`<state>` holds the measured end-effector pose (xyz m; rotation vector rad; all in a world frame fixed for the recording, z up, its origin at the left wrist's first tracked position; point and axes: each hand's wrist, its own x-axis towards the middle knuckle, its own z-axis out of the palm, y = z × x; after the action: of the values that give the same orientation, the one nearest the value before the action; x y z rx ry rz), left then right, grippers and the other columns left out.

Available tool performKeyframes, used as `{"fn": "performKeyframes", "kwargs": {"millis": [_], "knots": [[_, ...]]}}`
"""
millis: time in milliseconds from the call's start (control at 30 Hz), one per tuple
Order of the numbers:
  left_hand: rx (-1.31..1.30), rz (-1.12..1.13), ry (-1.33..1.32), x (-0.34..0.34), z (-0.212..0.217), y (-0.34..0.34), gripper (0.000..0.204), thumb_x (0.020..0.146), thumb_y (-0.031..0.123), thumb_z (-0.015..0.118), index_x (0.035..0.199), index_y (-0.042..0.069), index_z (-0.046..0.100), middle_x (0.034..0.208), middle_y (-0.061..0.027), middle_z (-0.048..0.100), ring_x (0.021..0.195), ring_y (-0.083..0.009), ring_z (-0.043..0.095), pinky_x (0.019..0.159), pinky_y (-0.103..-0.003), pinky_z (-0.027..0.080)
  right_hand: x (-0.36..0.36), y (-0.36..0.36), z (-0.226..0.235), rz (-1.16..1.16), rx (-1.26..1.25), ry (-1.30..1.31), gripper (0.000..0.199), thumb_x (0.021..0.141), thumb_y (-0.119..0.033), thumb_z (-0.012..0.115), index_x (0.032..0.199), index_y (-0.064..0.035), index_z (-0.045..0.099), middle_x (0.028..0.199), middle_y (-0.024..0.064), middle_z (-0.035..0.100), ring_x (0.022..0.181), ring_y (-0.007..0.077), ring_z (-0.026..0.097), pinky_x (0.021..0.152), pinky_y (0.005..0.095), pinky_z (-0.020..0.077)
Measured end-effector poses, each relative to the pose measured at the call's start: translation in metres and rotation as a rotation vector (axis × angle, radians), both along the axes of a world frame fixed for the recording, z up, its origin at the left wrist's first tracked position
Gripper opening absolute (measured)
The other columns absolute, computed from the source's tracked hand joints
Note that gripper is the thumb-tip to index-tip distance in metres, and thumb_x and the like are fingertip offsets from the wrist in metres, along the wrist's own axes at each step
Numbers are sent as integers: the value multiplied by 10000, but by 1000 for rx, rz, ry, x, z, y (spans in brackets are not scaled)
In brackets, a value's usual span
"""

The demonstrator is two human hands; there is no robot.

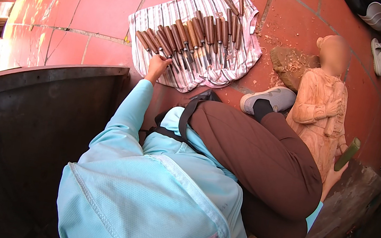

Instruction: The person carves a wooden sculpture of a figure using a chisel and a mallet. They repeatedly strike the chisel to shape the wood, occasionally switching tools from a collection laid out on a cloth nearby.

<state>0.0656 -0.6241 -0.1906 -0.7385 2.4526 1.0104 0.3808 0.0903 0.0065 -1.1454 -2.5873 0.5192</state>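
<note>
the chisels (pixel 188 37) have smooth, dark-brown wooden handles with a slight sheen and dull grey metal blades, and they lie on a striped cloth (pixel 238 59), thin and rumpled, matt, which the left hand (pixel 157 66) touches at its edge. the carved figure (pixel 321 109) is pale bare wood, unvarnished and matt, with tool marks that leave it a little rough, and curled wood shavings (pixel 291 65) lie by a coarse, raw block (pixel 289 65); the right hand (pixel 335 172) holds a mallet (pixel 347 155) with a smooth greenish surface, its material hard to tell. the floor tiles (pixel 104 2) are red, glazed-looking and glossy where light hits, while the sleeve (pixel 127 114) is soft light-blue knit cloth and the trousers (pixel 262 164) smooth brown matt fabric.
</note>
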Motion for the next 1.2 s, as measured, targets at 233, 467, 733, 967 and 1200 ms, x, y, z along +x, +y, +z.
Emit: {"fn": "performKeyframes", "kwargs": {"millis": [233,467,733,967,1200], "knots": [[-137,-144,25,-4,2,11,318,728,323,722,723,7,694,736,-162,680,742,-294,673,712,-383,505,1,2,-1,23,24,18,664,837,-312,689,1401,-165,371,1290,145,541,1157,284,541,937,373,422],[-105,-177,24,-3,-12,17,237,707,253,700,740,18,699,698,-167,674,741,-314,674,724,-395,508,0,2,-3,20,-2,9,664,838,-339,687,1398,-165,376,1270,151,552,1145,278,548,937,371,423],[-242,-191,17,0,10,37,211,716,224,690,830,48,711,922,-206,679,889,-371,650,791,-443,505,2,-1,9,7,51,-14,668,842,-337,685,1403,-171,362,1274,154,551,1154,293,547,931,374,427],[-438,-358,83,4,36,45,266,732,217,674,858,-18,685,903,-240,666,900,-391,645,803,-462,500,3,3,-4,11,23,-13,653,844,-322,685,1396,-169,371,1273,153,550,1148,287,550,929,373,429],[177,-12,-27,-2,-5,16,154,782,90,661,840,-41,605,801,-191,668,731,-304,681,625,-374,553,0,1,-4,40,11,21,644,847,-315,683,1392,-159,378,1280,150,545,1158,279,541,937,368,421]]}}
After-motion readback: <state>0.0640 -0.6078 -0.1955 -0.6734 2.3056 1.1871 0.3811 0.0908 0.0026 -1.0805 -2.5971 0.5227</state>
